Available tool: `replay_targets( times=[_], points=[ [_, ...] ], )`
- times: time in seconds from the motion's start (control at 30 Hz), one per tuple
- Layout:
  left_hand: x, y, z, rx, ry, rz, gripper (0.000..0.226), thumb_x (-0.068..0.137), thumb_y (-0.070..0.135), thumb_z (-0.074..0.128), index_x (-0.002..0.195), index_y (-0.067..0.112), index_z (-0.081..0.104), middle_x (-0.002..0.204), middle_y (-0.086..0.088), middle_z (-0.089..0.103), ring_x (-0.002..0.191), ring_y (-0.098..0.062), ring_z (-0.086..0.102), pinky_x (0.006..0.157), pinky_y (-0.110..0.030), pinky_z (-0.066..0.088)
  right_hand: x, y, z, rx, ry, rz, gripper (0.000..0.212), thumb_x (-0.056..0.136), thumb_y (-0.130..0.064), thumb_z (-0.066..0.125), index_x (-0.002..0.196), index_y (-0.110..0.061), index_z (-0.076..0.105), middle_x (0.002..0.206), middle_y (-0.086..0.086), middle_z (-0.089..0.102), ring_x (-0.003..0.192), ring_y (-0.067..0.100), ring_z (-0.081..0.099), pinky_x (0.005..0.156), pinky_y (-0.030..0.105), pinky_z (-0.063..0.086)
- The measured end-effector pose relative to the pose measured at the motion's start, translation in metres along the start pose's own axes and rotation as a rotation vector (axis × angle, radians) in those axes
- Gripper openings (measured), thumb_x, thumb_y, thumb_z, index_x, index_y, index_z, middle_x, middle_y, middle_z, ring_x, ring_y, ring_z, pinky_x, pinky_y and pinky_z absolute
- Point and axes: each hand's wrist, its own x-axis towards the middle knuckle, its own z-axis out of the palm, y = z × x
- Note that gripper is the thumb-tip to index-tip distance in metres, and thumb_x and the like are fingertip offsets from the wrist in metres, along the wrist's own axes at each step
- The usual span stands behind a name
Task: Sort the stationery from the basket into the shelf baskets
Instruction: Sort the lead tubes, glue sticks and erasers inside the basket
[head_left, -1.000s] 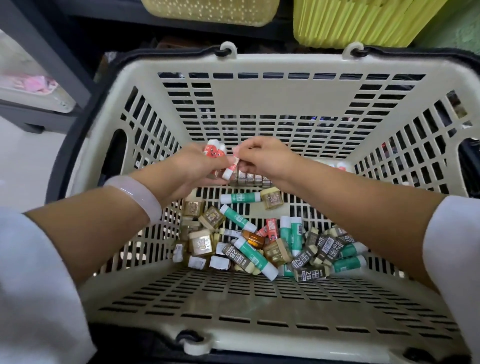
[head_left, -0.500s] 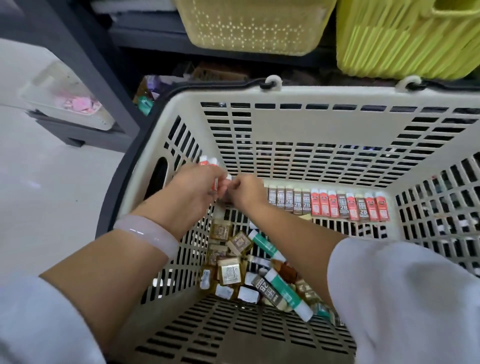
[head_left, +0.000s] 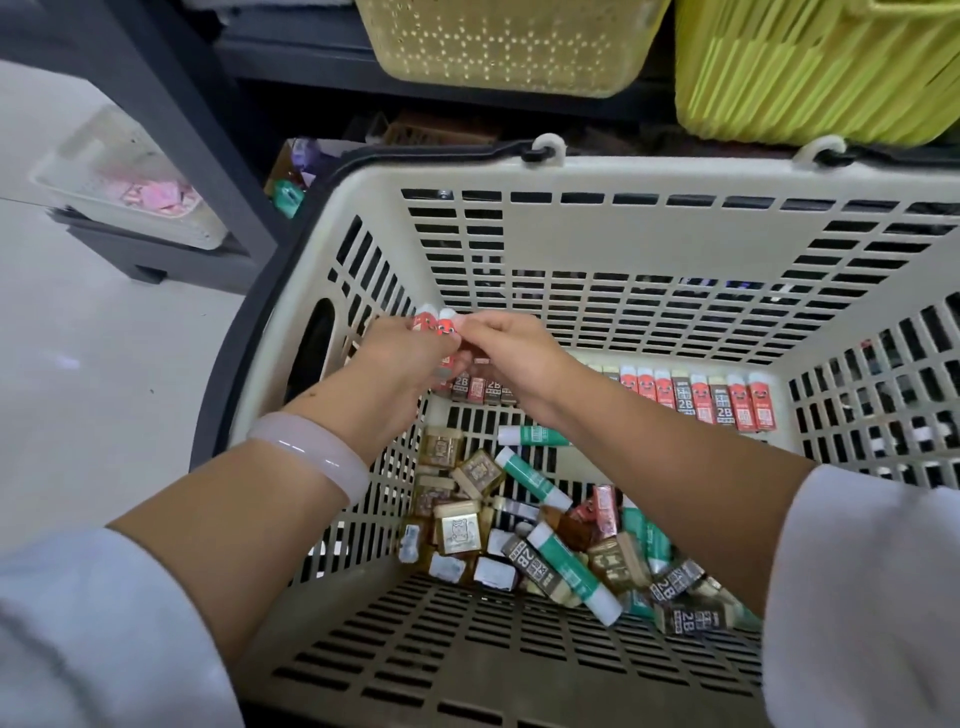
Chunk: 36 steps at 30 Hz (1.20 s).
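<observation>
Pale floor on the left, dark shelf frame (head_left: 171, 130) behind, two shelf baskets up top: a perforated yellow one (head_left: 509, 47) and a ribbed lime one (head_left: 810, 73); a clear bin (head_left: 130, 182) with pink bits sits low left. Head view only. The cream basket (head_left: 597, 176) fills the frame, tilted toward the camera. Left hand (head_left: 400, 364) is curled round a bunch of red erasers (head_left: 434, 322), tops poking up above the fingers, long axes roughly upright. Right hand (head_left: 506, 348) meets it from the right, fingertips pinching at the same bunch; can't tell whether it holds its own eraser or is just pushing one in. Both hands hang over the basket's far-left corner. More erasers stand in a row (head_left: 696, 395) along the far wall, right of the hands, so the right hand is nearer to those. Loose pile (head_left: 545, 530) of glue sticks, 2B erasers and gold boxes lies on the basket floor, below and toward the camera, axes every way. Shelf baskets are up and beyond the hands; the yellow one is more directly above them. Hidden: left palm contents, the row's left end behind the hands, the shelf baskets' insides, lime one cut off by the frame.
</observation>
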Motion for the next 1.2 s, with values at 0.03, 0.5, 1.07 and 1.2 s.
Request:
replay_targets(
  times=[0.03,0.5,1.07,1.2],
  points=[
    [0.0,-0.001,0.0,0.017,0.0,-0.006,0.02,0.089,-0.001,0.054,0.108,0.001,0.048,0.097,-0.016,0.06,0.071,-0.016,0.063,0.067,-0.022,0.056,0.001,0.0,-0.002,0.009,0.021,0.006,0.018,0.092,-0.015,0.054,0.08,-0.01,0.066,0.073,0.002,0.062,0.064,0.008,0.056,0.068,0.022,0.05],
    [0.002,-0.004,0.003,0.158,0.02,-0.043,0.009,0.088,-0.005,0.053,0.095,0.0,0.054,0.083,-0.016,0.059,0.067,-0.018,0.061,0.053,-0.02,0.055,0.032,0.032,0.007,-0.43,0.415,0.153,0.014,0.087,-0.01,0.059,0.096,-0.004,0.067,0.098,0.013,0.067,0.086,0.026,0.065,0.079,0.041,0.056],
    [0.006,-0.012,0.005,0.504,-0.005,-0.053,0.023,0.093,0.007,0.049,0.116,0.003,0.052,0.113,-0.015,0.057,0.106,-0.025,0.055,0.068,-0.03,0.045,0.012,0.026,-0.019,-0.242,0.355,0.097,0.016,0.086,-0.014,0.063,0.083,-0.015,0.048,0.098,0.012,0.061,0.079,0.018,0.061,0.075,0.031,0.055],
    [0.015,-0.018,0.005,0.59,0.021,-0.011,0.03,0.095,0.009,0.041,0.122,0.002,0.052,0.118,-0.019,0.058,0.102,-0.027,0.055,0.081,-0.033,0.043,0.022,0.039,-0.011,-0.49,0.462,0.029,0.014,0.086,-0.015,0.063,0.097,-0.011,0.055,0.103,0.007,0.058,0.088,0.019,0.054,0.072,0.028,0.044]
  ],
)
